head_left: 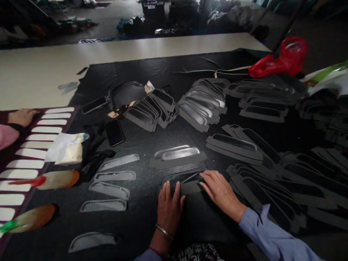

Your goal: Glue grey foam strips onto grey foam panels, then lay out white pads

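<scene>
A dark, curved-topped flat piece (187, 178) with a grey lower strip lies in front of me on the black-covered table. My left hand (170, 203), a bangle at its wrist, rests on the piece's left part with fingers stretched out and pressing down. At its right end, my right hand (221, 190) has fingertips and thumb closed on the edge. Just beyond lies a similar piece (178, 157) with a shiny curved face. Several grey curved pieces (108, 190) lie in a column to the left. Fanned dark pieces (269, 192) sit right of my right hand.
More piles of pieces (150, 110) lie farther back. Two phones (114, 132) and two bottles, one with a red nozzle (58, 179), are at left. White strips (23, 164) lie beside another person's hand (23, 116). A red plastic bag (282, 61) is back right.
</scene>
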`<state>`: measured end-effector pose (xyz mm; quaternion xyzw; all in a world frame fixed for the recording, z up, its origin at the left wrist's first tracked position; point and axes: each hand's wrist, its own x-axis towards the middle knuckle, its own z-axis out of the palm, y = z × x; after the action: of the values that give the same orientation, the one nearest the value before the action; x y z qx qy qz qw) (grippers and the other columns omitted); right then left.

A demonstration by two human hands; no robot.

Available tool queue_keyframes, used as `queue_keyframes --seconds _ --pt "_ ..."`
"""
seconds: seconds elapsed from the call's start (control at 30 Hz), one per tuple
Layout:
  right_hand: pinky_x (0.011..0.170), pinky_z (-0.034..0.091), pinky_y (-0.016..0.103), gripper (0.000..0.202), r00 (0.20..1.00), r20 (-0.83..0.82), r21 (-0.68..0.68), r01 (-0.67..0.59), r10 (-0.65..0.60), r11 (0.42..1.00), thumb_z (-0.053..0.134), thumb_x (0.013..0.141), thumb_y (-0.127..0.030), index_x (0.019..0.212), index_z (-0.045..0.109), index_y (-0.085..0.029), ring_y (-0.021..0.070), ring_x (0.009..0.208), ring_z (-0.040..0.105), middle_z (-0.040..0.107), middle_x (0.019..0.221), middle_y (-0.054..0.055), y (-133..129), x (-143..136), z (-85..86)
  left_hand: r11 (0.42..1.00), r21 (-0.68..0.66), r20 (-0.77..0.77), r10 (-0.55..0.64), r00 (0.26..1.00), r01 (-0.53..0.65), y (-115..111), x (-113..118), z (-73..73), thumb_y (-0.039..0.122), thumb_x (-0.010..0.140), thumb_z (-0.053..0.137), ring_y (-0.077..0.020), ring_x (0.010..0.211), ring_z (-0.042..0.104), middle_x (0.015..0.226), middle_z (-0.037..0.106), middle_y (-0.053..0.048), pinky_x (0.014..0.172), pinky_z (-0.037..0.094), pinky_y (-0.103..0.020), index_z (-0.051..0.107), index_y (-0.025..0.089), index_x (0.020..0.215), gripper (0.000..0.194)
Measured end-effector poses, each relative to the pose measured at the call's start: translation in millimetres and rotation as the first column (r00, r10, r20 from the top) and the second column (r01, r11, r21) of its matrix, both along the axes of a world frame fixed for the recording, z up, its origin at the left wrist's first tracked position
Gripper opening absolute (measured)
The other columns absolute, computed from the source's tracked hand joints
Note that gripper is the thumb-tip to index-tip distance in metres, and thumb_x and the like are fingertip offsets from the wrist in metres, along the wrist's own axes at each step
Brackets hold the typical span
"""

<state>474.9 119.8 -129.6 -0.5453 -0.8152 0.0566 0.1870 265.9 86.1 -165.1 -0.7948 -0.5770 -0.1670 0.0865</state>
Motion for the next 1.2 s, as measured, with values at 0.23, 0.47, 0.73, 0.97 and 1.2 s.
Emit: queue_keyframes --seconds 0.23,0.47,0.73,0.97,1.2 --pt "0.053 0.034 0.025 0.032 0.885 -0.009 -0.325 0.438 -0.466 0.839 0.039 0.09 -0.047 0.077 0.052 -0.022 0.0155 0.061 0.056 0.059 0.069 0.001 0.5 1.2 2.8 1.0 -0.017 0.018 -0.008 1.0 0.009 0.4 4.7 4.9 0.034 0.078 0.057 -0.0326 0.111 0.046 0.123 0.039 -0.019 0.085 0.048 -0.046 0.057 0.026 0.117 0.039" --pt "0.051 0.025 0.023 0.025 0.834 -0.005 -0.526 0.467 -0.552 0.711 0.044 0.088 -0.038 0.069 0.049 -0.022 0.0141 0.059 0.055 0.059 0.062 -0.001 12.4 -7.2 0.7 1.0 0.022 -0.025 -0.021 0.999 0.021 0.9 4.4 3.6 0.032 0.078 0.058 -0.0317 0.109 0.046 0.121 0.039 -0.018 0.084 0.048 -0.047 0.059 0.025 0.115 0.037" --pt "0.057 0.028 0.024 0.017 0.89 0.028 -0.427 0.422 -0.455 0.8 0.042 0.09 -0.032 0.081 0.052 -0.022 0.0143 0.069 0.058 0.063 0.081 0.001 7.7 -5.4 -11.0 0.999 0.025 -0.087 -0.041 0.995 0.043 2.5 2.2 1.9 0.032 0.078 0.058 -0.0321 0.109 0.044 0.121 0.037 -0.019 0.082 0.049 -0.047 0.054 0.024 0.121 0.044" --pt "0.061 0.033 0.024 0.017 0.919 0.02 -0.418 0.365 -0.393 0.832 0.039 0.091 -0.03 0.081 0.049 -0.022 0.0144 0.071 0.057 0.06 0.081 0.001 8.8 -2.8 -13.4 0.998 0.047 -0.029 -0.033 0.999 0.035 3.4 6.9 3.5 0.028 0.079 0.057 -0.0322 0.111 0.044 0.122 0.043 -0.018 0.087 0.046 -0.05 0.054 0.019 0.119 0.042" --pt "0.063 0.036 0.025 0.018 0.939 0.012 -0.392 0.319 -0.342 0.863 0.034 0.092 -0.03 0.079 0.044 -0.022 0.0159 0.072 0.056 0.057 0.079 0.003 8.6 -1.7 -20.5 0.986 -0.003 -0.06 -0.167 0.984 0.168 8.1 3.1 -12.1 0.015 0.082 0.049 -0.0292 0.132 0.028 0.131 0.048 -0.015 0.097 0.043 -0.043 0.047 0.01 0.124 0.042"
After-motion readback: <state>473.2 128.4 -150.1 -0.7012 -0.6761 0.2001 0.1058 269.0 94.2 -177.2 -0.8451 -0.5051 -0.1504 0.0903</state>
